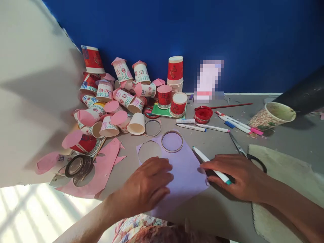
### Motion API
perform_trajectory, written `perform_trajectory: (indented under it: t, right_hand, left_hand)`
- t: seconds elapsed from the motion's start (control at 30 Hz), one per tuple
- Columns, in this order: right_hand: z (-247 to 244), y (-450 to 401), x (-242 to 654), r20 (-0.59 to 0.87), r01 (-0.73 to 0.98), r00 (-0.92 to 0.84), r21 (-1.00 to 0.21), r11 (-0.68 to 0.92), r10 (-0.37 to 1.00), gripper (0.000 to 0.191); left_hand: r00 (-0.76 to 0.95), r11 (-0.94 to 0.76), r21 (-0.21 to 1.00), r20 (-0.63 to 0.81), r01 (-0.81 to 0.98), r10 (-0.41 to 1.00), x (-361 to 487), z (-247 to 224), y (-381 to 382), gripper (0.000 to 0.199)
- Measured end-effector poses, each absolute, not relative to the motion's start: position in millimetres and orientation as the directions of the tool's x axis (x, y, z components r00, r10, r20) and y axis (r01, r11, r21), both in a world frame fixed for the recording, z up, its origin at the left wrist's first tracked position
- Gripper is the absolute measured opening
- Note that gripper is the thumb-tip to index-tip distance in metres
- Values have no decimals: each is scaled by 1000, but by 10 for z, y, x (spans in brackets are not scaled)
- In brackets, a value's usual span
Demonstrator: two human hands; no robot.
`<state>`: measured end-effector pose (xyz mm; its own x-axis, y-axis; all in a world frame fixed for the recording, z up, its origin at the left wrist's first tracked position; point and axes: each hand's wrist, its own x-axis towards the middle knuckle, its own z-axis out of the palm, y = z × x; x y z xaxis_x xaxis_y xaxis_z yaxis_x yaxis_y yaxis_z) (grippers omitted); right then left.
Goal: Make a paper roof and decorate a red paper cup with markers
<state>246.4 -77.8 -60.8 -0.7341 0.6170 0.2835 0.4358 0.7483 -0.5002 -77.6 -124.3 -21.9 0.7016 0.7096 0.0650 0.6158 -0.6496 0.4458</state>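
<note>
At the left, a pink sheet (108, 168) with round cut-outs lies by a tape roll (68, 168); a plain cup (136, 124) lies on its side just beyond. The left hand (146, 185) is over the purple paper (188, 168), its grip loose, fingers half bent with nothing visible in them. That paper lies on the table between the hands, a round hole at its far left. Right of the hole, the ring (169, 151) sits on the paper's far edge. The right hand's grip is closed around a white marker (202, 155), slanted above the paper's right edge. For a clean line, I would press the ring flat with the left fingertips, keep it wholly on paper, and hold the marker steeper. Farther right, scissors (240, 146) lie near a cloth (278, 189).
</note>
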Motion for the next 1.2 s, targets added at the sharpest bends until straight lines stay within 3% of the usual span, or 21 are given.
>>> perform_trajectory:
  t: [0.17, 0.4, 0.77, 1.2]
  right_hand:
    - [-570, -775, 2403, 361, 417, -725, -446, 792, 586, 27]
    - [-601, -758, 2380, 232, 446, -794, -406, 798, 562, 27]
    - [-592, -759, 2390, 213, 461, -757, -496, 736, 618, 27]
    - [-594, -750, 2393, 178, 472, -771, -485, 736, 611, 24]
  left_hand:
    - [533, -571, 261, 208, 778, 820, -560, -370, -1169, 49]
    - [567, -603, 133, 232, 786, 790, -563, -615, -1154, 52]
    - [552, -585, 163, 205, 795, 808, -577, -641, -1139, 65]
    - [526, -573, 226, 234, 788, 817, -580, -682, -1145, 64]
